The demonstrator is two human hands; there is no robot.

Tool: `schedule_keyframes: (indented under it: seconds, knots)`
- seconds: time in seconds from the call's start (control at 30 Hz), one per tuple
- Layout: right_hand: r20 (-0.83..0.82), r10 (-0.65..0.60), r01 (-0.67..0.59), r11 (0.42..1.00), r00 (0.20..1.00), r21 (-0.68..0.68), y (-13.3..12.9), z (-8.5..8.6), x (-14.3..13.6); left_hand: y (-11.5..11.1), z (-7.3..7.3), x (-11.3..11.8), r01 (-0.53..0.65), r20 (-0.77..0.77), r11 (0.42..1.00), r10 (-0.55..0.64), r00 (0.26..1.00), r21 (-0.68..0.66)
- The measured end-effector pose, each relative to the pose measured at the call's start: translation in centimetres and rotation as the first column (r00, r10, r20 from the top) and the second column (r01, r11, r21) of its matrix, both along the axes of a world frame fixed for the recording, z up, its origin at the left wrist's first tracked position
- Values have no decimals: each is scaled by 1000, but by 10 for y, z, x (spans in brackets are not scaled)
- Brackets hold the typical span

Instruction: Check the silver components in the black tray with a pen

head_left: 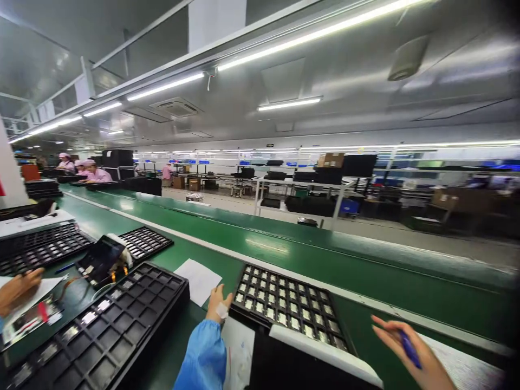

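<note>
My left hand [218,304], below a blue sleeve [205,352] with something white near the wrist, is at the left corner of a black compartment tray [266,320]. Its short-looking fingers are slightly apart and nothing shows between them; whether they touch the tray is unclear. Small silvery parts fill many of the tray's compartments. To the right of the tray, my right hand [420,355] has a blue-purple pen [409,349] tucked against it, while two fingers point out to the left. A white sheet [198,281] lies just behind my left hand.
A larger stack of black trays [134,330] stands on the left. Beyond it, another person's hand [22,290] is over papers. A black object with a white edge [325,355] is in front of the parts tray. The green belt [260,244] runs behind; several pink-clad people sit far left.
</note>
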State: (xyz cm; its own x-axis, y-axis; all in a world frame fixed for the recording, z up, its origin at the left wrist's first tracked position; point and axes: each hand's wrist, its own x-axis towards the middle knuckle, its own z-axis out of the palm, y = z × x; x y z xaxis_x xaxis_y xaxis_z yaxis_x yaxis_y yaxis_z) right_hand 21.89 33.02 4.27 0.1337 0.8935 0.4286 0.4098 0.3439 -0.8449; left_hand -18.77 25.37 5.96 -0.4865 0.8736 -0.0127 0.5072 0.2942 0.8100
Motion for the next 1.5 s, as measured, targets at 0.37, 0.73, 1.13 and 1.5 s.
schedule_keyframes:
  seconds: [0.37, 0.73, 1.13, 1.5]
  knots:
    - [-10, 35, -37, 978, 999, -203, 2, -44, -22, 28, -30, 13, 134, -223, 981, -162, 961, -137]
    - [128, 127, -88, 958, 984, -274, -4, -52, -29, 28, -32, 29, 121, -311, 973, -178, 933, -195]
    - [25, 90, -78, 953, 996, -292, -12, -37, -27, 27, -23, 30, 181, -262, 979, -198, 944, -88]
    - [-199, 12, -70, 956, 980, -286, -16, -19, -26, 28, -19, 24, 18, 41, 986, -25, 999, 163]
